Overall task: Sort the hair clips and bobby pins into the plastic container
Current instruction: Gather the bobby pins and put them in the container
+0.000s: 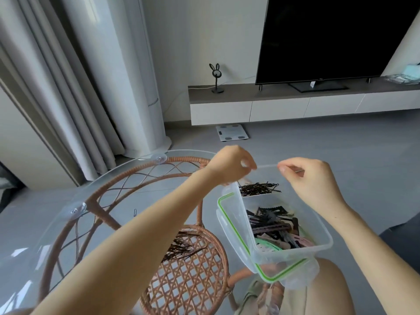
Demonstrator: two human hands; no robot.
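A clear plastic container (295, 248) sits at the near right edge of the glass table, on its green-sealed lid (230, 215). Dark bobby pins (259, 188) fill its far compartment. Mixed hair clips (273, 226) fill the near one. My left hand (230, 165) pinches the container's far rim at the left. My right hand (312, 180) pinches the same rim at the right, and a thin dark sliver shows by its fingers. A loose pile of bobby pins (181, 246) lies on the glass, partly hidden by my left forearm. A single pin (135, 212) lies farther left.
The round glass tabletop (56, 223) rests on a rattan frame (193, 283) with suction cups. My knee shows under the container. Beyond the table are grey floor, a bathroom scale (231, 132), a low TV bench (250, 105) with a TV (341, 37) and curtains at the left.
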